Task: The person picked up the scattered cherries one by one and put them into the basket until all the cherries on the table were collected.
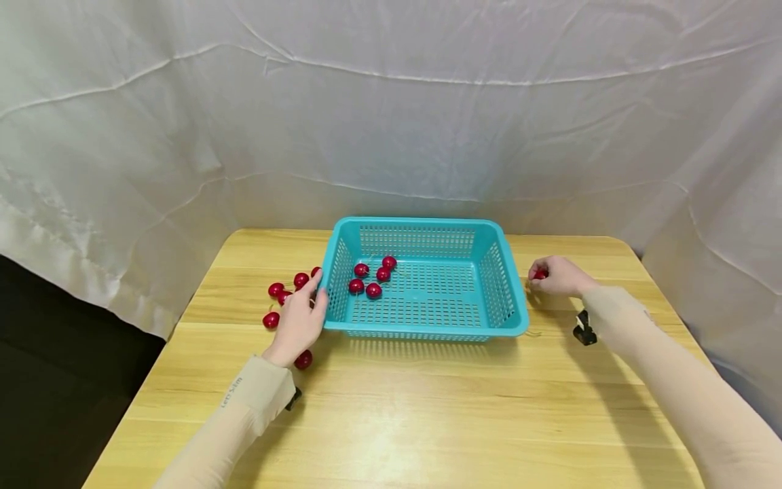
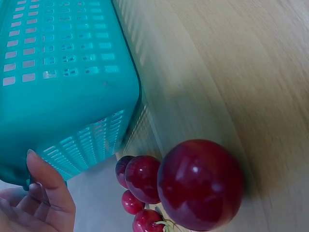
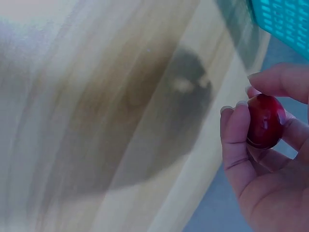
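Observation:
My left hand (image 1: 299,326) is at the left rim of a turquoise perforated basket (image 1: 427,331). In the left wrist view its thumb and fingers (image 2: 50,181) pinch the rim. Several red cherries (image 1: 374,291) lie in the left part of the basket. Right of the basket, my right hand (image 1: 563,276) holds one cherry (image 3: 266,122) between thumb and fingers, raised over the wooden table. Several more cherries (image 1: 271,320) lie on the table left of the basket, partly hidden by the left hand. One cherry (image 1: 303,359) sits beside the left wrist.
The wooden table (image 1: 391,421) has pale grey cloth (image 1: 427,136) hanging behind it and at both sides. A thin stem (image 1: 533,333) shows by the basket's near right corner. Dark material (image 1: 55,367) is beyond the table's left edge.

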Action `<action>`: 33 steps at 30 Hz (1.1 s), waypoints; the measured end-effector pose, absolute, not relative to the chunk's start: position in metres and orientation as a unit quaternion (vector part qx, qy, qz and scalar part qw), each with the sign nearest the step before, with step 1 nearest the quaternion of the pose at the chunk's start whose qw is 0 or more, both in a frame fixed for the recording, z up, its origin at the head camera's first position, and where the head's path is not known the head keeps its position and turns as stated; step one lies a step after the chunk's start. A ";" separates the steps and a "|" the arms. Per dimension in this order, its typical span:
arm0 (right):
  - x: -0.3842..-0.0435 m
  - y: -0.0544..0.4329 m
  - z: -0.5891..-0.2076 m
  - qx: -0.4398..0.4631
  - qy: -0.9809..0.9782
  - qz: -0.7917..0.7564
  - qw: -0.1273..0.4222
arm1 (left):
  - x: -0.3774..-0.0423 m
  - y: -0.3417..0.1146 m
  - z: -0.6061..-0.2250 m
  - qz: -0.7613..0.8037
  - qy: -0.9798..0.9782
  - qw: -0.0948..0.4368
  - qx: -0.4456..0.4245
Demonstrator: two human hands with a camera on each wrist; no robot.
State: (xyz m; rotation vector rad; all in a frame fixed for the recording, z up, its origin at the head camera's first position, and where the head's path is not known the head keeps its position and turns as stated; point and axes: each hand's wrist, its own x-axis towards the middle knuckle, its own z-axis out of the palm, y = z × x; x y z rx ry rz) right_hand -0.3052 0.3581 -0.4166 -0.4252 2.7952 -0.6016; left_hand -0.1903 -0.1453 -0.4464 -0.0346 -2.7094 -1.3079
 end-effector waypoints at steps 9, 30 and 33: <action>-0.309 0.359 -0.399 -0.167 0.961 -0.200 0.095 | -0.190 -0.144 -0.445 -0.439 -0.897 0.060 -0.014; -0.311 0.350 -0.344 -0.156 0.973 -0.161 0.048 | -0.190 -0.146 -0.445 -0.431 -0.899 0.073 -0.014; -0.312 0.348 -0.336 -0.156 0.974 -0.161 0.045 | -0.190 -0.145 -0.445 -0.431 -0.899 0.072 -0.013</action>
